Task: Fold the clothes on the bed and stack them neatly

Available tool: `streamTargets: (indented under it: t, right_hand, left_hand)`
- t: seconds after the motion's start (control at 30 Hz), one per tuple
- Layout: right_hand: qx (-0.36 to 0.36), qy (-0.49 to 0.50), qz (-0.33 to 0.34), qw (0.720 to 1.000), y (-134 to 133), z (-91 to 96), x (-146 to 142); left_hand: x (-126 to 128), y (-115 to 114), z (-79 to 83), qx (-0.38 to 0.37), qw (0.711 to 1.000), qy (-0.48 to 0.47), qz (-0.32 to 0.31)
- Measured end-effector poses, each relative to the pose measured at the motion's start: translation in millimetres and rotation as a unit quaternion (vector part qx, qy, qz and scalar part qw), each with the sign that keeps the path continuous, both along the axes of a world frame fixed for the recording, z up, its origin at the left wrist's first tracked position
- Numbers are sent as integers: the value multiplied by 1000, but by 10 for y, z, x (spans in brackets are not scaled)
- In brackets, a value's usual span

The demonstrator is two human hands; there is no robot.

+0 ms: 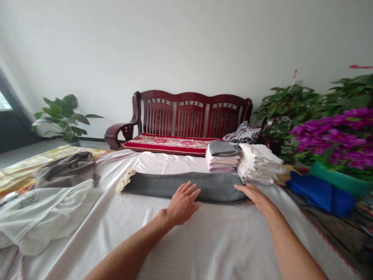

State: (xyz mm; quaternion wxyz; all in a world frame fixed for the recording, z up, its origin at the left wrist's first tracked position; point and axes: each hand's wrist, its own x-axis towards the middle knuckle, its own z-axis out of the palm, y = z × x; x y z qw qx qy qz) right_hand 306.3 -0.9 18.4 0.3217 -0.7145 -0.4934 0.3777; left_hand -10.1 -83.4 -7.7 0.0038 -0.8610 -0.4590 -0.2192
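Observation:
A long strip of folded grey cloth (163,183) lies crosswise on the white sheet, with cream lace trim (126,181) at its left end. My left hand (184,203) rests flat over the middle of the strip near its front edge, fingers spread. At the strip's right end is my right hand (255,196); one digit lies on top and the others go partly out of sight at the edge, so it appears to grip the cloth. Behind the strip stands a stack of folded cloths (223,157) with a grey one on top.
Beside that stack is a pile of folded white cloths (259,163). Loose white clothing (49,214) and a crumpled grey-brown garment (68,169) lie at left. A wooden bench (175,116) stands behind. Blue cloth (320,194) and purple flowers (340,136) are at right.

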Motion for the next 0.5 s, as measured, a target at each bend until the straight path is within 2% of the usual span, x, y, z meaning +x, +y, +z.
streamTargets:
  t: [0.07, 0.23, 0.3, 0.37, 0.43, 0.5]
  right_hand:
    - [4, 6, -21, 1000, -50, 96, -64]
    - [60, 73, -6, 995, -109, 329, -269]
    - [84, 89, 8, 993, -120, 444, -404]
    - [104, 93, 40, 989, -119, 563, -567]
    - [122, 84, 80, 986, -92, 661, -747]
    - [143, 68, 113, 981, -36, 706, -944]
  left_hand:
    - [122, -26, -15, -25, 1000, 13, -13]
    - [223, -44, -151, -60, 997, -10, -48]
    - [210, -18, -179, -81, 994, -50, -61]
    - [186, 25, -165, -124, 982, -134, -51]
    - [158, 77, -107, -182, 945, -270, -28]
    - [120, 135, -15, -238, 873, -425, -19]
